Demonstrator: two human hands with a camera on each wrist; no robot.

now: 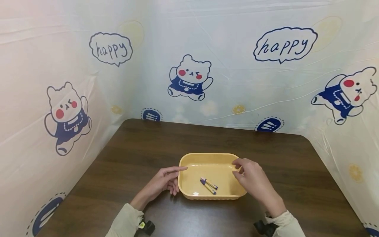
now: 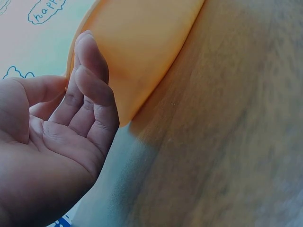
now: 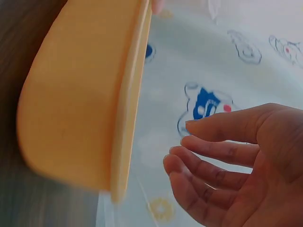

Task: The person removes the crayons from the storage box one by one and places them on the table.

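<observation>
On the dark wooden bench [image 1: 124, 164], shallow yellow plastic tray [image 1: 207, 160] holding two crayons [image 1: 209, 185], left hand [image 1: 164, 181] touching its left rim, right hand [image 1: 251, 179] beside its right rim, both grips relaxed and apart.

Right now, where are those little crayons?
In the head view, the two crayons lie inside the yellow tray, toward its near side, between the left hand and right hand.

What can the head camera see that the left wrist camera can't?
Only the head view shows the two crayons lying inside the yellow tray, the right hand at the tray's right side, and the bear pictures on the sheet.

Only the left wrist view shows the left hand's palm close up and the tray's smooth outer wall.

Both show the tray, the left hand beside it with relaxed fingers, and the brown table.
</observation>
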